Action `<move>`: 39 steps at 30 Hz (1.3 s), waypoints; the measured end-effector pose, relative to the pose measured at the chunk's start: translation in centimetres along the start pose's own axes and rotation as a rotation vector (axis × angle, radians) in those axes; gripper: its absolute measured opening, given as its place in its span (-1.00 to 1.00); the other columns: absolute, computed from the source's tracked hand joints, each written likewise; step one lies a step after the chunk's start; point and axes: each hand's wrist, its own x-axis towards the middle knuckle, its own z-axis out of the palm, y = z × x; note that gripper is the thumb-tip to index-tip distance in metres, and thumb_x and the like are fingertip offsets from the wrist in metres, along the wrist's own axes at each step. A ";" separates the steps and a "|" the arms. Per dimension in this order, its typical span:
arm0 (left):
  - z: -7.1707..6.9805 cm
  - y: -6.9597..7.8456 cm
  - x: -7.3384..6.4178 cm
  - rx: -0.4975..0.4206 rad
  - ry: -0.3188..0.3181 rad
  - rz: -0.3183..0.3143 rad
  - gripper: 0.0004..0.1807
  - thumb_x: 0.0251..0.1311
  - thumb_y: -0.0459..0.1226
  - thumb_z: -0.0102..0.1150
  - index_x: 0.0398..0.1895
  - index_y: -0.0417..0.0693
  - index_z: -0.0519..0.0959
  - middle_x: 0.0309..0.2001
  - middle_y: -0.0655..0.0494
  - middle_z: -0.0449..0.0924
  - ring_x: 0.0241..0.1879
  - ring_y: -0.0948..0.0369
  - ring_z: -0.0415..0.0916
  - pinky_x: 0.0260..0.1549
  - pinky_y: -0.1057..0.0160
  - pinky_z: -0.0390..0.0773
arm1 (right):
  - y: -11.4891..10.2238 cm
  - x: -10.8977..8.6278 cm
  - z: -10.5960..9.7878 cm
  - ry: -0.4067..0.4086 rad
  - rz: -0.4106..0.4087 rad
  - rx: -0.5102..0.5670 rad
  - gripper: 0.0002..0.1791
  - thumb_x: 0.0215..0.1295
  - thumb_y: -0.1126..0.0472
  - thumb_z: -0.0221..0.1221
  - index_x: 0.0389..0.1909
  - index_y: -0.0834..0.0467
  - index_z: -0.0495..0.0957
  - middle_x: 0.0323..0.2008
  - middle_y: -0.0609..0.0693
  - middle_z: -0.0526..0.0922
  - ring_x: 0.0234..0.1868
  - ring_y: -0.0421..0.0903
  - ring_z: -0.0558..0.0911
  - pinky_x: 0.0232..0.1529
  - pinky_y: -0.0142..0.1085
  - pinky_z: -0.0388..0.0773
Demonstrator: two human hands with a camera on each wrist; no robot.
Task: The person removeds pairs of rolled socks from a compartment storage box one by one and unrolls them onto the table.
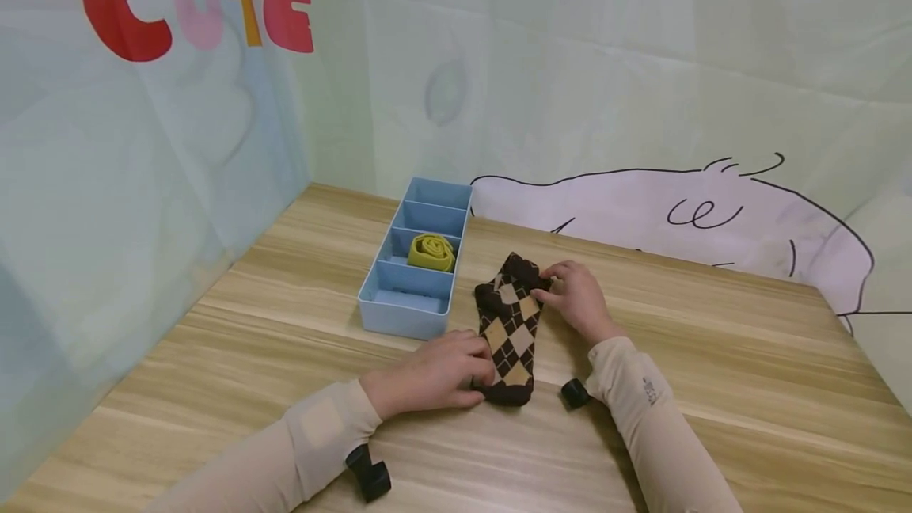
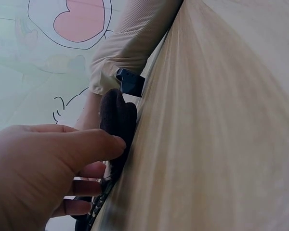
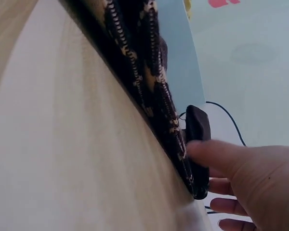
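Note:
A dark brown and tan pair of argyle socks (image 1: 509,331) lies lengthwise on the table, its layers stacked and dark parts bunched at the far end. My left hand (image 1: 445,370) pinches the near left corner; in the left wrist view the thumb lies against the dark end of the socks (image 2: 116,115), with the other fingers behind. At the far right edge, my right hand (image 1: 579,299) pinches the dark fabric between thumb and fingers. From the right wrist, the socks (image 3: 156,86) show as layered edges low over the tabletop.
Left of the socks stands a blue box (image 1: 406,321) with several compartments in a row. A rolled yellow-green fabric item (image 1: 431,252) sits in one of them. Printed fabric walls (image 1: 570,101) enclose the wooden table (image 1: 285,291) on the left and at the back.

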 end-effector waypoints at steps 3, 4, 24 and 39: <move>-0.1 0.1 -0.1 -0.001 0.002 0.002 -0.89 0.09 -0.11 0.32 -0.35 0.15 0.62 -0.19 0.22 0.55 -0.14 0.28 0.45 -0.10 0.35 0.47 | -0.3 0.1 -0.1 -0.023 0.018 -0.040 -0.59 0.16 0.11 0.31 -0.06 0.29 0.60 0.05 0.28 0.59 0.15 0.23 0.49 0.26 0.07 0.35; -0.1 0.1 -0.1 -0.001 0.004 0.004 -0.89 0.08 -0.11 0.32 -0.35 0.15 0.62 -0.19 0.22 0.56 -0.14 0.28 0.45 -0.09 0.35 0.47 | -0.3 0.2 -0.1 -0.031 0.027 -0.049 -0.59 0.17 0.11 0.31 -0.05 0.29 0.59 0.06 0.28 0.58 0.15 0.23 0.49 0.26 0.07 0.35; 0.1 0.1 -0.2 0.003 0.005 0.009 -0.89 0.10 -0.10 0.30 -0.33 0.15 0.63 -0.18 0.23 0.56 -0.14 0.29 0.45 -0.04 0.35 0.46 | -0.3 1.5 -0.7 -0.057 0.106 -0.111 -0.59 0.22 0.08 0.26 -0.01 0.27 0.57 0.05 0.28 0.57 0.12 0.21 0.52 0.17 0.06 0.44; -0.1 0.3 -0.2 0.027 0.006 0.011 -0.89 0.09 -0.10 0.30 -0.33 0.15 0.63 -0.18 0.23 0.57 -0.14 0.29 0.46 -0.04 0.35 0.46 | 0.8 2.9 -1.0 -0.038 0.139 -0.099 -0.59 0.37 0.08 0.10 0.08 0.28 0.51 0.06 0.26 0.61 0.03 0.21 0.60 0.05 0.06 0.53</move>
